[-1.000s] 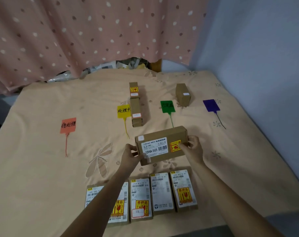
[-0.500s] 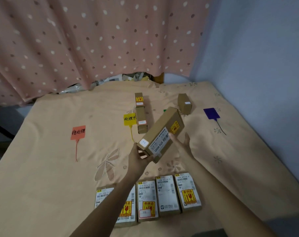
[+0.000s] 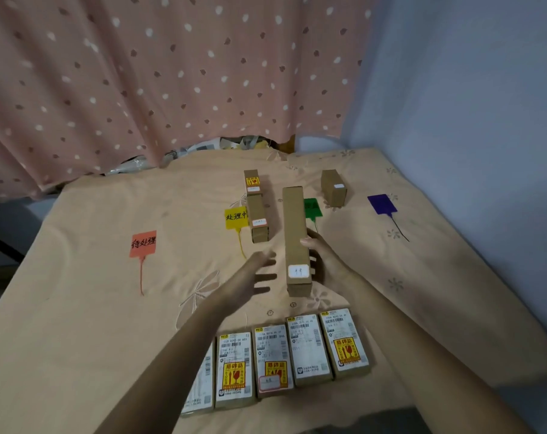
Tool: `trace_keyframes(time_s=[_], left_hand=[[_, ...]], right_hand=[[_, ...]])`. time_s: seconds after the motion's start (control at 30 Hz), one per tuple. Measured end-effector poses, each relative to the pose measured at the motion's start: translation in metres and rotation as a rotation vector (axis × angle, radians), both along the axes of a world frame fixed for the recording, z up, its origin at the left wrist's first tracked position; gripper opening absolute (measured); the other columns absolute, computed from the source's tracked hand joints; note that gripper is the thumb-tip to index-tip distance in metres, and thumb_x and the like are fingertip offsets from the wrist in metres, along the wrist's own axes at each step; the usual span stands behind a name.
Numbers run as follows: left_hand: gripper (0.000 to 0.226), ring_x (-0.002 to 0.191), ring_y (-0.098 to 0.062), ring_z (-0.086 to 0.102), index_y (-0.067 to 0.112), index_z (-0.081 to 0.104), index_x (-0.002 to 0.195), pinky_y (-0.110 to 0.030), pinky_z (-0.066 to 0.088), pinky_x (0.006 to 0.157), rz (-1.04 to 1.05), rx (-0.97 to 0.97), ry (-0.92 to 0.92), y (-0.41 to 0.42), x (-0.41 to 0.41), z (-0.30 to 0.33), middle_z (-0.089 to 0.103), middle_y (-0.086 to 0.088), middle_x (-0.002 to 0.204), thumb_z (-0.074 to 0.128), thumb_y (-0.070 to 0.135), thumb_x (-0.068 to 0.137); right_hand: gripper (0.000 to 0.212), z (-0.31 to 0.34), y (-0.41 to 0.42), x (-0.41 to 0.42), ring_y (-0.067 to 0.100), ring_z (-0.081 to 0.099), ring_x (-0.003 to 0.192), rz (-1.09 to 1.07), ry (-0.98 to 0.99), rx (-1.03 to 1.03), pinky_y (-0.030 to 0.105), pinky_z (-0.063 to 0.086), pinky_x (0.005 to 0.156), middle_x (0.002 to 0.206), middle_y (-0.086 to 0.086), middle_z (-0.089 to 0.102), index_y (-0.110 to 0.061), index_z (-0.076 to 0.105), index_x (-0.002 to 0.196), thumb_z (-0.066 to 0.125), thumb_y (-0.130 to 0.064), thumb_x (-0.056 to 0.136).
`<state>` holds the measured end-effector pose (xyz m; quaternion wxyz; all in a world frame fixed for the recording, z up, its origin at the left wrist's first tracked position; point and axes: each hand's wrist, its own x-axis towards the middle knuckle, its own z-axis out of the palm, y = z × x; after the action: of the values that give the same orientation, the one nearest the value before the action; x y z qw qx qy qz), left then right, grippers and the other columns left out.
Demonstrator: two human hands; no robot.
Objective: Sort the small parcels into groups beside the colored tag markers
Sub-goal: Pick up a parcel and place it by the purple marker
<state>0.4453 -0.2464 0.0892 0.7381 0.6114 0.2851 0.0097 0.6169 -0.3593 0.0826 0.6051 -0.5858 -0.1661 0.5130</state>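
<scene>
— One long cardboard parcel [image 3: 295, 236] is gripped by the right hand [image 3: 324, 261], fingers wrapped round it, above the bedsheet [image 3: 78, 308] between the yellow tag [image 3: 236, 218] and green tag [image 3: 312, 208].
— And the left hand [image 3: 250, 278]?
— Its fingers are spread apart, just beside the parcel; nothing is held.

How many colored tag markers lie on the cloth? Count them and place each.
4. The orange tag lies far left, the yellow tag beside two parcels, the green tag partly behind the held parcel, the purple tag far right.
</scene>
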Motion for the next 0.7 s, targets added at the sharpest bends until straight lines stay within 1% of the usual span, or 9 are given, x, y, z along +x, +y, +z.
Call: trace_keyframes(time_s=[0.03, 0.1, 0.17, 0.27, 0.37, 0.47, 0.5, 0.6, 0.7], left_hand=[[0.084, 0.131, -0.027, 0.046, 0.025, 0.037, 0.144, -0.051, 0.035, 0.111, 0.042, -0.084, -0.020, 0.007, 0.000, 0.002, 0.042, 0.000, 0.146, 0.045, 0.074, 0.076], [0.091, 0.134, -0.031, 0.043, 0.034, 0.036, 0.145, -0.056, 0.032, 0.112, 0.070, -0.182, -0.051, 0.014, 0.003, 0.007, 0.041, -0.001, 0.148, 0.055, 0.078, 0.068], [0.085, 0.128, -0.028, 0.051, 0.039, 0.045, 0.137, -0.053, 0.039, 0.108, 0.051, -0.172, -0.088, 0.011, 0.004, 0.014, 0.048, -0.001, 0.143, 0.062, 0.077, 0.063], [0.086, 0.122, -0.026, 0.055, 0.034, 0.040, 0.139, -0.046, 0.048, 0.100, 0.077, -0.125, -0.098, 0.010, 0.003, 0.013, 0.051, -0.002, 0.139, 0.065, 0.071, 0.065], [0.083, 0.120, -0.025, 0.056, 0.032, 0.041, 0.139, -0.043, 0.051, 0.095, 0.090, -0.132, -0.100, 0.011, 0.003, 0.008, 0.053, -0.001, 0.138, 0.064, 0.068, 0.068], [0.083, 0.119, -0.026, 0.058, 0.031, 0.043, 0.137, -0.042, 0.051, 0.092, 0.088, -0.135, -0.102, 0.006, 0.005, 0.005, 0.055, -0.003, 0.135, 0.065, 0.069, 0.066], [0.084, 0.120, -0.026, 0.058, 0.030, 0.043, 0.137, -0.042, 0.051, 0.093, 0.083, -0.137, -0.102, 0.003, 0.007, 0.004, 0.055, -0.003, 0.135, 0.065, 0.069, 0.066], [0.087, 0.121, -0.028, 0.058, 0.029, 0.041, 0.139, -0.047, 0.049, 0.098, 0.067, -0.176, -0.091, -0.011, 0.018, 0.001, 0.055, -0.004, 0.136, 0.067, 0.069, 0.066], [0.082, 0.119, -0.029, 0.059, 0.029, 0.046, 0.135, -0.046, 0.050, 0.098, 0.025, -0.172, -0.098, -0.029, 0.034, 0.005, 0.057, -0.006, 0.133, 0.066, 0.068, 0.066]], right_hand=[[0.080, 0.000, 0.000, -0.004, 0.022, 0.064, 0.093, 0.033, 0.018, 0.026, 0.038, 0.055, 0.077, 0.109, 0.008, 0.062, -0.035, 0.045, 0.139, 0.074, -0.048, 0.066], [0.075, -0.002, 0.004, -0.016, 0.027, 0.064, 0.107, 0.082, 0.026, 0.068, 0.048, 0.051, 0.094, 0.120, 0.010, 0.063, -0.034, 0.046, 0.139, 0.072, -0.046, 0.070], [0.073, -0.002, 0.007, -0.029, 0.033, 0.060, 0.119, 0.117, 0.014, 0.099, 0.055, 0.046, 0.103, 0.131, 0.013, 0.060, -0.036, 0.046, 0.139, 0.072, -0.046, 0.071], [0.074, 0.000, 0.010, -0.039, 0.033, 0.059, 0.121, 0.092, 0.021, 0.106, 0.055, 0.047, 0.102, 0.132, 0.013, 0.060, -0.037, 0.046, 0.138, 0.073, -0.046, 0.070], [0.071, 0.002, 0.009, -0.043, 0.024, 0.063, 0.112, 0.068, 0.002, 0.090, 0.043, 0.053, 0.091, 0.125, 0.008, 0.063, -0.035, 0.048, 0.137, 0.069, -0.051, 0.072], [0.057, 0.003, 0.002, -0.046, 0.017, 0.064, 0.103, 0.012, 0.023, 0.048, 0.032, 0.052, 0.081, 0.114, 0.003, 0.067, -0.031, 0.054, 0.133, 0.057, -0.058, 0.082], [0.057, 0.004, -0.002, -0.046, 0.018, 0.064, 0.104, -0.010, 0.010, 0.035, 0.032, 0.051, 0.082, 0.114, 0.003, 0.067, -0.030, 0.054, 0.132, 0.057, -0.059, 0.083], [0.071, 0.008, -0.016, -0.044, 0.025, 0.062, 0.112, -0.071, -0.054, 0.022, 0.035, 0.051, 0.087, 0.121, 0.009, 0.066, -0.027, 0.054, 0.133, 0.067, -0.061, 0.071], [0.067, 0.013, -0.038, -0.033, 0.026, 0.063, 0.112, -0.138, -0.060, 0.020, 0.038, 0.053, 0.091, 0.121, 0.009, 0.066, -0.027, 0.053, 0.133, 0.065, -0.055, 0.074]])
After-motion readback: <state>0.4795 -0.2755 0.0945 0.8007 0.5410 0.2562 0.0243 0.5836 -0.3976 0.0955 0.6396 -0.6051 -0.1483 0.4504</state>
